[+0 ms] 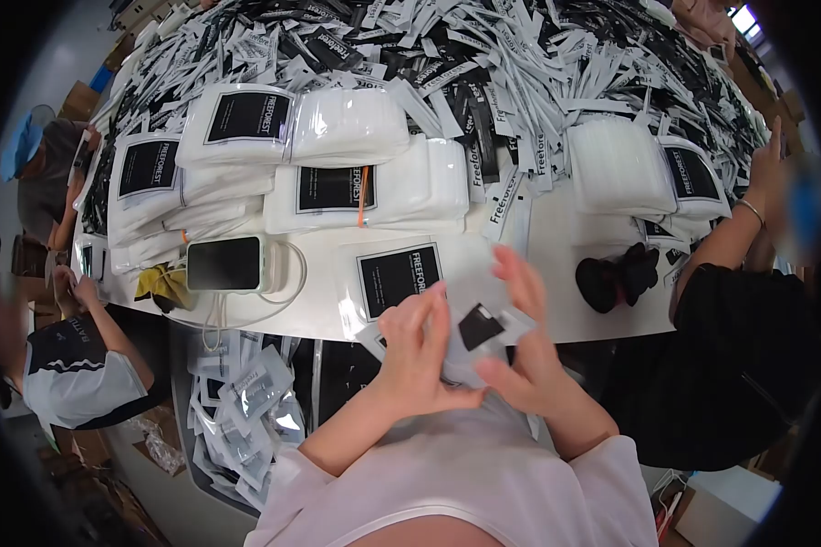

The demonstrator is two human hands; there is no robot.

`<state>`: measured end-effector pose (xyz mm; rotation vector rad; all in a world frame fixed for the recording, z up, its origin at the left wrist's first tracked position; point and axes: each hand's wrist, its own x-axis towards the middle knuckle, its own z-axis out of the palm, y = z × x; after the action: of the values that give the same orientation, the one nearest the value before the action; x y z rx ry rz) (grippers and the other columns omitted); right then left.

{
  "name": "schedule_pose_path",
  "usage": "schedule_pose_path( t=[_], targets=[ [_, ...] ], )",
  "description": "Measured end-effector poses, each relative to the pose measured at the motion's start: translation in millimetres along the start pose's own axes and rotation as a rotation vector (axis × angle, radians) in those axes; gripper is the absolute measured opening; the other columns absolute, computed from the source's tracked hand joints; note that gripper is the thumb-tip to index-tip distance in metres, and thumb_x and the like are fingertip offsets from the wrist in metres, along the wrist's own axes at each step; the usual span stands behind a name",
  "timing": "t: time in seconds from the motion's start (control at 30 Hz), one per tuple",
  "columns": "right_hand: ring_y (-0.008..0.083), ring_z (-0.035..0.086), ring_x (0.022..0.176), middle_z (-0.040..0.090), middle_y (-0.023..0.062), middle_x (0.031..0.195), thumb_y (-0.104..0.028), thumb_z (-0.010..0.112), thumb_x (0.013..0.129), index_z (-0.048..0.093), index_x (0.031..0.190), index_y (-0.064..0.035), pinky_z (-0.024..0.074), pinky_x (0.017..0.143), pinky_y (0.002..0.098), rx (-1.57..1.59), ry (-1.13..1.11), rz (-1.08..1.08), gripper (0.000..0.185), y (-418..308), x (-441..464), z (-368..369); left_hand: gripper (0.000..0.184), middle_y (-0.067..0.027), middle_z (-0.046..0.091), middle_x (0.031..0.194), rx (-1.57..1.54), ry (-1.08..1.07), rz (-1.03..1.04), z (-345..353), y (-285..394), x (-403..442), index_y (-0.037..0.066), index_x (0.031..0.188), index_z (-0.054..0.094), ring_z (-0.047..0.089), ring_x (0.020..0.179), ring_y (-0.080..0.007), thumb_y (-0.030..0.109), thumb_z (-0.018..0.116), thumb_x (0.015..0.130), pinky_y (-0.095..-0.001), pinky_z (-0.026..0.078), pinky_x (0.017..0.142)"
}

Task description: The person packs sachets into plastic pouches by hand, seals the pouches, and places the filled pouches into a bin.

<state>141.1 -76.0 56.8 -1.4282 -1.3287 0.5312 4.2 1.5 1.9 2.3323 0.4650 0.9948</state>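
Note:
In front of my chest a clear-and-white plastic bag with a black FREEFOREST label [397, 278] lies at the table's front edge. My left hand [415, 360] is closed at its near side, fingers bent and pressed together on a white packet. That white packet with a black square [480, 326] sits tilted between my two hands, over the bag. My right hand [527, 342] is beside it, thumb and fingers spread wide, slightly blurred; the packet's corner reaches into its palm. Part of the packet is hidden behind my left fingers.
Stacks of labelled bags [337, 118] stand behind, another stack [616, 169] right. Black and white sachets [511, 55] heap across the back. A phone [223, 264] with a cable, a black cloth item [616, 276] and a bin of packets [246, 392] are near. Co-workers sit both sides.

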Motion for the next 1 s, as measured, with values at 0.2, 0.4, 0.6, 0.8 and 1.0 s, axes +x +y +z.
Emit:
schedule_pose_path(
  t=[0.2, 0.4, 0.6, 0.8, 1.0],
  targets=[
    [0.0197, 0.051, 0.094, 0.059, -0.0001, 0.097, -0.024, 0.072, 0.068, 0.063, 0.094, -0.0079, 0.0325, 0.089, 0.0434, -0.345, -0.192, -0.225, 0.032, 11.6, -7.6, -9.8, 0.105, -0.0208, 0.037, 0.126, 0.075, -0.104, 0.034, -12.7, -0.6, 3.5, -0.003, 0.135, 0.023, 0.043, 0.104, -0.0338, 0.036, 0.074, 0.051, -0.0406, 0.028, 0.084],
    [0.0189, 0.053, 0.096, 0.061, -0.0016, 0.094, -0.018, 0.070, 0.071, 0.064, 0.089, -0.0101, 0.0338, 0.090, 0.0414, -0.258, -0.322, -0.162, 0.020, 18.2, 0.1, -16.0, 0.106, -0.0183, 0.052, 0.109, -0.313, -0.234, -0.316, -35.5, -2.5, 10.6, -0.001, 0.138, 0.013, 0.053, 0.093, -0.0331, 0.025, 0.080, 0.060, -0.0355, 0.045, 0.077],
    [0.0199, 0.054, 0.094, 0.061, -0.0006, 0.094, -0.016, 0.068, 0.074, 0.063, 0.087, -0.0072, 0.0371, 0.088, 0.0377, -0.171, -0.465, -0.172, 0.017, 23.9, 5.3, -17.1, 0.109, -0.0094, 0.061, 0.085, -0.301, -0.339, -0.411, -44.9, -3.0, 12.8, 0.002, 0.141, 0.007, 0.061, 0.075, -0.0196, 0.014, 0.081, 0.062, -0.0290, 0.047, 0.067],
    [0.0229, 0.053, 0.090, 0.058, 0.0056, 0.090, -0.012, 0.068, 0.075, 0.061, 0.086, -0.0036, 0.0423, 0.075, 0.0336, -0.292, -0.313, -0.251, 0.016, 13.6, 21.0, -13.5, 0.106, -0.0099, 0.063, 0.095, -0.452, -0.220, -0.524, -33.4, -4.4, 7.5, 0.002, 0.141, 0.006, 0.061, 0.086, -0.0179, 0.004, 0.078, 0.063, -0.0279, 0.049, 0.073],
    [0.0232, 0.056, 0.072, 0.058, 0.0100, 0.083, -0.007, 0.066, 0.075, 0.060, 0.085, -0.0002, 0.0447, 0.063, 0.0306, 0.074, -0.137, 0.164, 0.013, 18.5, 1.9, -5.1, 0.020, -0.0050, 0.065, 0.086, -0.898, -0.082, -0.683, -37.3, 6.6, 11.0, -0.003, 0.093, 0.065, 0.059, 0.079, -0.0072, 0.002, 0.070, 0.074, -0.0192, 0.046, 0.069]
  ],
)
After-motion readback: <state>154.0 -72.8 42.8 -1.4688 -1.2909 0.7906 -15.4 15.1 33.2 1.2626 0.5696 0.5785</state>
